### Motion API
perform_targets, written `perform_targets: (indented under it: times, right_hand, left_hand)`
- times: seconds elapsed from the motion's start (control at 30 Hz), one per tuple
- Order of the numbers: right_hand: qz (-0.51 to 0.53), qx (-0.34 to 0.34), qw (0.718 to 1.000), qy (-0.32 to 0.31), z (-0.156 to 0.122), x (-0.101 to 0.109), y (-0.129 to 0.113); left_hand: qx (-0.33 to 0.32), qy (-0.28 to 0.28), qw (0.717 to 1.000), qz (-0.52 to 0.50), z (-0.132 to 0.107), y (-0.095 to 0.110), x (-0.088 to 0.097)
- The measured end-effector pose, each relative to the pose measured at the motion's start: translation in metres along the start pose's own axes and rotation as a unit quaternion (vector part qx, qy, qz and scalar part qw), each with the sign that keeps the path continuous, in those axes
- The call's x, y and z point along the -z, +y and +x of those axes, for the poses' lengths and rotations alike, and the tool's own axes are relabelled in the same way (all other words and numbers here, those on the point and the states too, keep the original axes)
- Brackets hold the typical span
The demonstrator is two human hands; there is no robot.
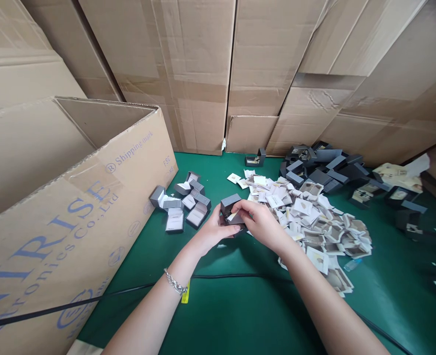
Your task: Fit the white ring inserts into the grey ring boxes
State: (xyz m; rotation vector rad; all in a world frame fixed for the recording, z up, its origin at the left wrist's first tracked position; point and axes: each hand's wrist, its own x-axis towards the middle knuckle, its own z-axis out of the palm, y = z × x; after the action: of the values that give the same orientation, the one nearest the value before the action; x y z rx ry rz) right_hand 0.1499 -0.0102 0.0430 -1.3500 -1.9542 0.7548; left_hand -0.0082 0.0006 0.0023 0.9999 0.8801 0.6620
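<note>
Small dark hinged box (230, 200) was in the left hand (217, 228), lid up, above the green surface (240, 315). Left hand was closed round it, thumb along the near side, other fingers mostly hidden. Right hand (257, 217) was curled in from the other side, fingertips narrowed at the box opening; a pale edge showed by them, couldn't tell if pinched or only touched.

Handling, by look: box probably light and stiff, outside smooth, maybe slightly slippery, hinge likely the weak spot. Best hold seemed the base by its outer side walls, lid left free. Inside looked easier to mark than the shell.

Left of the left hand: group of open grey boxes (189, 201), pale lining. Right of the right hand and partly beyond it: heap of white inserts (303, 207), paper-like, probably light and easily creased. Past that heap: pile of dark boxes (325, 170), some open. Lone open box (253, 161) sat straight beyond the hands.

Surface was flat, a bit shiny. Black cable (225, 276) crossed it nearer than both hands, passing under the forearms. Yellow tag (185, 293) was just beside the bracelet (174, 282) at the left wrist. Big open carton (129, 187), blue print, stood far left of the left hand. Upright cardboard panels (192, 74) closed off the back; room behind not visible.
</note>
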Motion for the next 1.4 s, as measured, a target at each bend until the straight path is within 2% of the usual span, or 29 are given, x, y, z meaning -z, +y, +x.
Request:
perform_targets:
  times: [0.2,0.4,0.53,0.67,0.83,1.0,1.27,1.4]
  right_hand:
    - [0.029,-0.015,0.999,-0.022,0.000,-0.005,0.000]
    - [0.008,-0.015,0.999,0.036,-0.001,-0.012,0.003]
    - [-0.092,0.065,0.989,0.100,0.001,-0.014,0.007]
    - [-0.248,0.147,0.948,0.137,0.001,-0.013,0.014]
    - [-0.347,0.144,0.921,0.106,0.000,-0.010,0.014]
    - [-0.382,0.164,0.904,0.099,-0.001,-0.009,0.013]
    - [-0.394,0.178,0.898,0.083,-0.002,-0.009,0.014]
    - [-0.385,0.155,0.908,0.049,-0.003,-0.010,0.013]
  left_hand:
    - [0.013,0.013,1.000,-0.021,-0.001,0.001,-0.002]
    - [0.002,0.022,0.999,-0.026,-0.001,0.002,-0.002]
    - [-0.002,0.024,0.999,-0.031,-0.001,0.003,-0.002]
    - [0.007,0.026,0.999,-0.039,-0.001,0.002,-0.003]
    - [0.008,0.021,0.999,-0.035,0.000,-0.001,-0.003]
    - [0.021,0.031,0.999,-0.025,-0.001,0.001,-0.004]
    - [0.021,0.042,0.999,-0.028,0.000,-0.001,-0.003]
    - [0.017,0.040,0.999,0.001,-0.002,0.001,-0.003]
